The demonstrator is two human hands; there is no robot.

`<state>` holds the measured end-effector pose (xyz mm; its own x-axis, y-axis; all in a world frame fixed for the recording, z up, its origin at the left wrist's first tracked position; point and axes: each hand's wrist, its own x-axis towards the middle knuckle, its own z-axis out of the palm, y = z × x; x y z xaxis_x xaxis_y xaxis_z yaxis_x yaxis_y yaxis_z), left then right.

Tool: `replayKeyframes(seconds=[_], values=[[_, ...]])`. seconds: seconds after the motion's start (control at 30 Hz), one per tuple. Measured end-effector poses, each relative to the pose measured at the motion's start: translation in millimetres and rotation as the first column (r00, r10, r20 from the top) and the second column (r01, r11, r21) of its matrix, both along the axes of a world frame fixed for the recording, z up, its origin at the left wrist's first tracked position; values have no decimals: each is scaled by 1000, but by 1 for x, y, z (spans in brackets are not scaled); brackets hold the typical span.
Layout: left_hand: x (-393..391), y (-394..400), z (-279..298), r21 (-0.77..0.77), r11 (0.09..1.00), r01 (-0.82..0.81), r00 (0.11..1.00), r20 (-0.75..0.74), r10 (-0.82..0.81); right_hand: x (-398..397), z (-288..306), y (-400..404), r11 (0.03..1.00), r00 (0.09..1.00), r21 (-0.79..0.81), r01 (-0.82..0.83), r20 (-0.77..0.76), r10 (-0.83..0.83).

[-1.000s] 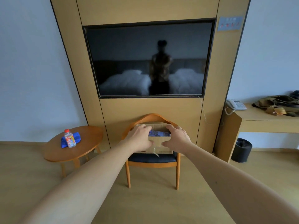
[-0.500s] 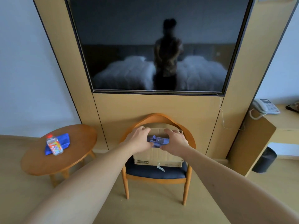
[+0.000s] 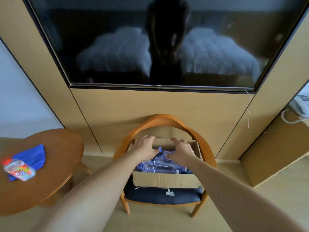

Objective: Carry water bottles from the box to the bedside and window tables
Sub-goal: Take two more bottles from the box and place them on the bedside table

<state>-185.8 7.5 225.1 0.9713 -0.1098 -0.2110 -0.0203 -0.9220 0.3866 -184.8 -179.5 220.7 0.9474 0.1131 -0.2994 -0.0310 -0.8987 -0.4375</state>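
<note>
An open cardboard box (image 3: 167, 180) sits on the dark seat of a wooden chair (image 3: 167, 119). Inside lie several clear water bottles (image 3: 160, 166) with blue caps. Both my arms reach forward into the box. My left hand (image 3: 145, 147) hovers over the box's left half, its fingers curved down beside a blue cap. My right hand (image 3: 182, 149) is over the right half with fingers spread just above the bottles. Neither hand has lifted a bottle. Another bottle (image 3: 19, 169), with a colourful label and red cap, lies on a blue cloth (image 3: 33, 156) on the round table (image 3: 55, 164).
A large dark TV (image 3: 158, 39) hangs on the wood wall panel right above the chair. On the desk (image 3: 275, 156) to the right stands a white phone (image 3: 299, 106) with a coiled cord. Bare wood floor lies around the chair legs.
I have stepped closer and tilted my view down, so the inside of the box shows. My hands moved from the box's top edge to above the bottles.
</note>
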Motion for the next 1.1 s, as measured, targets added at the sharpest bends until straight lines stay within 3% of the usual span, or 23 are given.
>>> replayKeyframes(seconds=[0.3, 0.5, 0.7, 0.8, 1.1], values=[[74, -13, -102, -61, 998, 6, 977, -214, -19, 86, -105, -9, 998, 975, -58, -20, -222, 6], [103, -34, -166, -11, 1000, -10, 930, -367, 6, 133, -172, -23, 991, 931, -123, -49, -366, 1], [107, -46, -208, 82, 980, 182, 867, -484, -120, 155, -225, -34, 969, 920, -204, -138, -389, 49], [107, -46, -219, 171, 933, 317, 860, -468, -206, 164, -242, -35, 940, 913, -249, -233, -389, 123], [110, -44, -229, 130, 912, 390, 806, -528, -269, 170, -267, -30, 908, 914, -290, -301, -360, 188]])
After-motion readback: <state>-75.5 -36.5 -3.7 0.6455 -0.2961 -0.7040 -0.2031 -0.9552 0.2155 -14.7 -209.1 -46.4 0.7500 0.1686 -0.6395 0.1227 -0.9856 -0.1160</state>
